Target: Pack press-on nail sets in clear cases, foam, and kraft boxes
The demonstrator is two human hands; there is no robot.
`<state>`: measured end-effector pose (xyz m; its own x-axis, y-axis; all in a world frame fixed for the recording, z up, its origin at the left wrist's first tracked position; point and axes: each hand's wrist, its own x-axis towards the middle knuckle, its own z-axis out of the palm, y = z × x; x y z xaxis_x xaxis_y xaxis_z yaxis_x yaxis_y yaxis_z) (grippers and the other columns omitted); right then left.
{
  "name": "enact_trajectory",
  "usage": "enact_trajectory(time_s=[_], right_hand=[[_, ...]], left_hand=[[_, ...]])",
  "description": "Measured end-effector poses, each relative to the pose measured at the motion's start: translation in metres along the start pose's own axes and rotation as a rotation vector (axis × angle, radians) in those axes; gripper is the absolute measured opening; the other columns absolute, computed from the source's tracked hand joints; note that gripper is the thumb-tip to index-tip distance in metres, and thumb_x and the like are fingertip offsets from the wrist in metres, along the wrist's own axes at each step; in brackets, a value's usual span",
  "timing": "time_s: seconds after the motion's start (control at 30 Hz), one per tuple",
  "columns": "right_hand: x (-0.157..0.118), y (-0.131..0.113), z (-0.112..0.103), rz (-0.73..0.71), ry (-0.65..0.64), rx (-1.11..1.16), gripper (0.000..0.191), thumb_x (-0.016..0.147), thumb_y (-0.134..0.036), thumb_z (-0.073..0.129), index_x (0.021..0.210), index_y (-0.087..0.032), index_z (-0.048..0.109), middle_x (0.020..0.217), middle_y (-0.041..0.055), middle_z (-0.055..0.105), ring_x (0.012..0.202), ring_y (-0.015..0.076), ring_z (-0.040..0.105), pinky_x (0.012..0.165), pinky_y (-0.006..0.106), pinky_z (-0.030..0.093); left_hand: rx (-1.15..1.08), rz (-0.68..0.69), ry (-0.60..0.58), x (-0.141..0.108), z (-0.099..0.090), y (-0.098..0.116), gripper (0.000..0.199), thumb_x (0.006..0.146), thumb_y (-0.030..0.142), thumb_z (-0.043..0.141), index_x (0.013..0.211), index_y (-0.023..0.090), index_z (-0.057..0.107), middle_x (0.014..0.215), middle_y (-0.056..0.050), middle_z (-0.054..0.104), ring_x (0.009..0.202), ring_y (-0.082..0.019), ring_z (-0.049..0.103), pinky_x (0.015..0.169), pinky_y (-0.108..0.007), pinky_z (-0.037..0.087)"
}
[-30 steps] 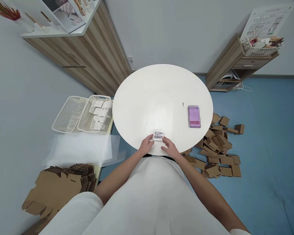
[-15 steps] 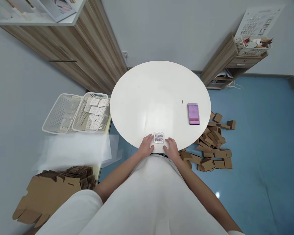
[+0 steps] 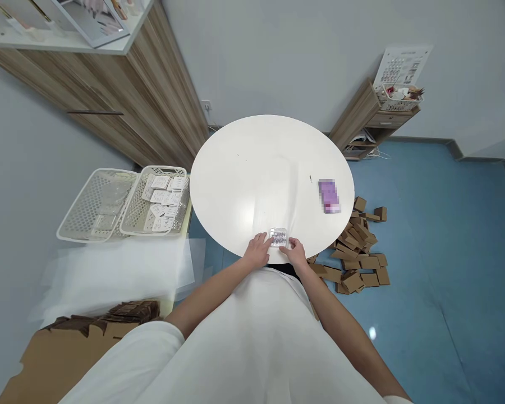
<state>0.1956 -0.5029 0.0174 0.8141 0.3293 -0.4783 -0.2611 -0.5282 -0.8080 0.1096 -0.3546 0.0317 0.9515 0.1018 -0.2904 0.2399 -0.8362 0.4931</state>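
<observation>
A small clear plastic case [image 3: 279,235] lies flat near the front edge of the white oval table [image 3: 227,196]. Inside it are rows of small shiny pieces that look like press-on nails. My left hand [image 3: 257,250] rests on the tabletop with its fingers apart, one fingertip reaching the case's left edge. At the lower right corner, my right hand [image 3: 295,252] has its thumb and forefinger closed about the case's edge. Beyond the case runs a faint pale streak; I cannot tell whether it is clear film or a reflection.
A purple blurred item [image 3: 329,196] lies at the table's right. White baskets [image 3: 128,224] stand left, one with cards. Translucent sheets [image 3: 151,264] and flattened cardboard [image 3: 67,359] are below them. Small brown boxes [image 3: 357,244] are heaped on the floor at right.
Both hands have closed in on the case: the left fingertip now reaches it, and the right fingers have closed on its corner. The camera view has shifted and tilted slightly.
</observation>
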Motion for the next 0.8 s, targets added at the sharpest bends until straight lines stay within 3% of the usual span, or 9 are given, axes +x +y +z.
enact_trajectory(time_s=[0.1,0.23,0.37,0.53,0.7,0.8], right_hand=[[-0.001,-0.008,0.004,0.148,0.094,0.075,0.062,0.059,-0.032,0.066,0.116,-0.020,0.043,0.116,0.0113,0.055,0.101,0.0223,0.055,0.082,0.034,0.047],[0.003,-0.016,0.007,0.233,0.053,0.185,0.053,0.057,-0.031,0.068,0.105,-0.017,0.051,0.107,0.0118,0.061,0.095,0.0246,0.059,0.079,0.037,0.048],[0.002,-0.019,0.009,0.216,-0.042,0.254,0.039,0.061,-0.031,0.066,0.095,-0.016,0.056,0.100,0.0098,0.065,0.087,0.0227,0.062,0.073,0.034,0.051],[-0.008,-0.019,0.011,0.214,-0.178,0.347,0.038,0.062,-0.031,0.067,0.095,-0.017,0.057,0.094,0.0083,0.068,0.081,0.0210,0.064,0.070,0.034,0.053],[-0.014,-0.015,0.011,0.196,-0.264,0.432,0.041,0.063,-0.032,0.068,0.099,-0.016,0.056,0.096,0.0092,0.067,0.084,0.0219,0.064,0.074,0.037,0.052],[-0.019,-0.012,0.007,0.134,-0.197,0.286,0.048,0.069,-0.041,0.061,0.110,-0.018,0.050,0.107,0.0098,0.062,0.094,0.0221,0.060,0.081,0.038,0.049]], left_hand=[[0.019,0.014,-0.002,0.001,-0.001,-0.002,0.063,0.067,0.016,0.055,0.126,0.020,0.035,0.143,-0.014,0.020,0.130,-0.033,0.017,0.099,-0.047,0.024],[0.044,0.109,-0.023,0.004,-0.002,-0.004,0.061,0.065,0.017,0.059,0.122,0.018,0.037,0.145,-0.013,0.016,0.133,-0.029,0.010,0.103,-0.045,0.019],[0.033,0.155,-0.011,0.002,-0.005,-0.007,0.065,0.064,0.019,0.061,0.123,0.017,0.035,0.145,-0.013,0.018,0.134,-0.026,0.011,0.104,-0.043,0.017],[0.052,0.161,0.020,-0.004,-0.008,-0.014,0.080,0.063,0.019,0.063,0.133,0.020,0.024,0.145,-0.012,0.017,0.134,-0.026,0.013,0.105,-0.044,0.013],[0.043,0.164,0.022,-0.004,-0.006,-0.019,0.062,0.071,0.015,0.052,0.129,0.020,0.033,0.140,-0.011,0.032,0.131,-0.024,0.022,0.106,-0.044,0.012],[0.055,0.171,0.022,-0.004,-0.005,-0.018,0.058,0.073,0.013,0.047,0.129,0.020,0.034,0.139,-0.010,0.033,0.131,-0.023,0.023,0.106,-0.044,0.011]])
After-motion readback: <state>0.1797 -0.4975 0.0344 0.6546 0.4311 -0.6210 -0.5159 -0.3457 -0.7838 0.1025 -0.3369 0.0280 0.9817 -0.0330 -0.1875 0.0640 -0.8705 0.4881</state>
